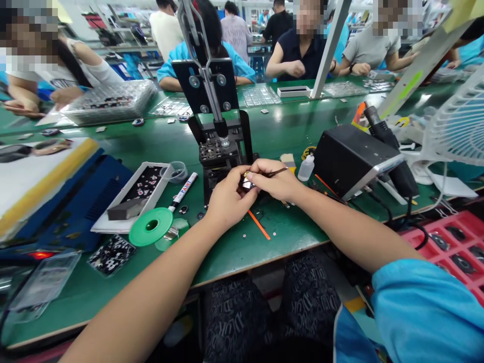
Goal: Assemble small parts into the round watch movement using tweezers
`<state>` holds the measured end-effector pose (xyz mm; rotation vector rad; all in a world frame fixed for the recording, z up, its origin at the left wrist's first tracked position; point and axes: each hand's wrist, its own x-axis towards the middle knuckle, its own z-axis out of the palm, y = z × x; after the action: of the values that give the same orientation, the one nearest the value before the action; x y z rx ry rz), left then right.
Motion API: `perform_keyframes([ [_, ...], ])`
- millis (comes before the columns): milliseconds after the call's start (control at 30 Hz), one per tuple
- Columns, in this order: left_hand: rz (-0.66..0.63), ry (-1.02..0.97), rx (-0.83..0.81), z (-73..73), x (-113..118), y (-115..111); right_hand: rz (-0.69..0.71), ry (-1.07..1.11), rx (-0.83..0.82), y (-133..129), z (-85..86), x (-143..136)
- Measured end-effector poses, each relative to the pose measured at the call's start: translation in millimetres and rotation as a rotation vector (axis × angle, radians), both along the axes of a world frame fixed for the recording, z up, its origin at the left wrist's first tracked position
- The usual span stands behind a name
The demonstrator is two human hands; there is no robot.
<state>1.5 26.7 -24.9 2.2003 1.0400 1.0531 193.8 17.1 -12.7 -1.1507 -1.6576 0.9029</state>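
Observation:
My left hand (226, 200) is closed around a small shiny part (247, 182), dark with silver and gold spots, whose exact kind I cannot make out. My right hand (276, 184) meets it, with the thumb against the part. Between its fingers is a thin dark pointed tool (279, 172), tweezers-like, its end sticking out to the right. Both hands are above the green bench (223, 252), just in front of a black hand press (223, 151). An orange stick (259, 225) lies below the hands.
Left are a green solder spool (140, 228), a paint marker (183, 190), a white tray (165, 182) and a box of small parts (112, 255). Right are a white bottle (306, 168), a black soldering station (351, 151) and a fan (459, 116). Several co-workers sit across the bench.

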Motion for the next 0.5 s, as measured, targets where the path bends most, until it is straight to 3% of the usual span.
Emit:
perform_keyframes([
  [233, -0.046, -0.128, 0.000, 4.9, -3, 0, 0.035, 0.087, 0.037, -6, 8.4, -1],
  [367, -0.112, -0.194, -0.123, 5.1, -18, -3, -0.005, 0.261, -0.069, -6, 11.8, -2],
  [500, -0.153, -0.260, -0.145, 4.4, -29, -7, -0.040, 0.306, -0.162, -5, 14.1, -2],
])
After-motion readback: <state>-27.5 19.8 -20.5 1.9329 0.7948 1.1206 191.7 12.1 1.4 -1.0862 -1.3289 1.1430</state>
